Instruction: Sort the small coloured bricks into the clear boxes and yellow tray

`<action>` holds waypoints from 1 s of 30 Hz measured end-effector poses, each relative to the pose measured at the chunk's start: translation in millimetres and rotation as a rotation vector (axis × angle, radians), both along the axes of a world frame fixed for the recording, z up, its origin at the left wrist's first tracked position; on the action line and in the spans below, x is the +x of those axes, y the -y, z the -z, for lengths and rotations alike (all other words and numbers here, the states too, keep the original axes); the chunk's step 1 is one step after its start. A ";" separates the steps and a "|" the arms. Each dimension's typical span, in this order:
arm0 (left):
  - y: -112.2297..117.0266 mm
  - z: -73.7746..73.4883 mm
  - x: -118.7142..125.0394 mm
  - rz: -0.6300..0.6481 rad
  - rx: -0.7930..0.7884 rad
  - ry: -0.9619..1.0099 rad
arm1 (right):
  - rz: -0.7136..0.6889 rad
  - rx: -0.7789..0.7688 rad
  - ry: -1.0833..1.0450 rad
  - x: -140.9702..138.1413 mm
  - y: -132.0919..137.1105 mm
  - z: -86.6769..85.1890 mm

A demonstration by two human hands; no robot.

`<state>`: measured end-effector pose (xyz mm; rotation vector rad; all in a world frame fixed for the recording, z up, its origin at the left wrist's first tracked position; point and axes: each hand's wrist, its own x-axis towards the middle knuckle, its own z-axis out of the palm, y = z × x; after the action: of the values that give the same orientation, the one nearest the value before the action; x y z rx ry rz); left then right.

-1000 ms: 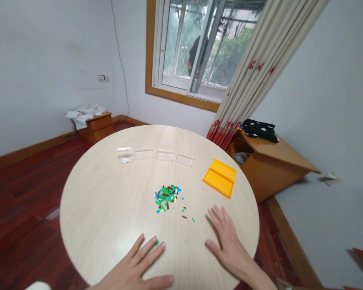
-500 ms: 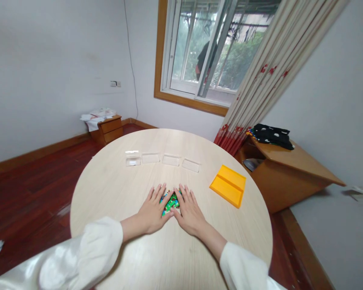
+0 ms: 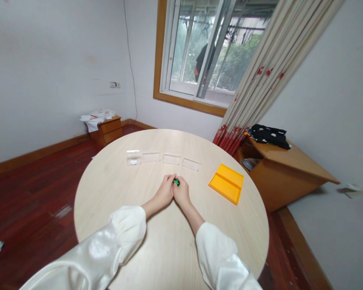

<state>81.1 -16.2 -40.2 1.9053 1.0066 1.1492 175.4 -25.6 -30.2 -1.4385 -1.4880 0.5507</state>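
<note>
Over the middle of the round table, my left hand (image 3: 164, 190) and my right hand (image 3: 182, 192) are closed and pressed together. Between the fingers shows a bit of small green pieces (image 3: 176, 182); the rest of the bunch is hidden in my hands, and its kind is too small to make out. Beyond my hands stand several clear plastic boxes in a row: one with its lid up (image 3: 134, 160) at the left, then others (image 3: 151, 157), (image 3: 171, 160) and a last box (image 3: 190, 164) nearest my right hand.
An orange two-part tray (image 3: 225, 189) lies at the right side of the round wooden table (image 3: 172, 249). A desk (image 3: 290, 169) with folded black cloth (image 3: 269, 136) stands beyond the right edge. A small drawer cabinet (image 3: 110, 129) with papers is at the back left.
My hands were spread flat around a bunch of small green, blue and brown pieces on the table. Now they have drawn together around it, slightly farther from me, with the fingers closed.
</note>
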 end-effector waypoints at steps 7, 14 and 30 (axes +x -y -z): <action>-7.8 -28.3 -23.6 -0.018 -0.265 0.290 | -0.062 -0.012 -0.105 18.0 10.0 -24.2; -1.0 -34.0 -93.3 0.426 0.039 -0.503 | -0.329 -0.230 0.544 52.3 62.2 -20.3; -24.1 -22.1 -45.3 0.390 0.136 -0.218 | -0.171 -0.010 0.793 8.3 14.5 -25.5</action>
<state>35.8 7.9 -18.1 2.2491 0.6347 0.8136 183.7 -40.0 -4.7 -1.6361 -2.2367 0.0643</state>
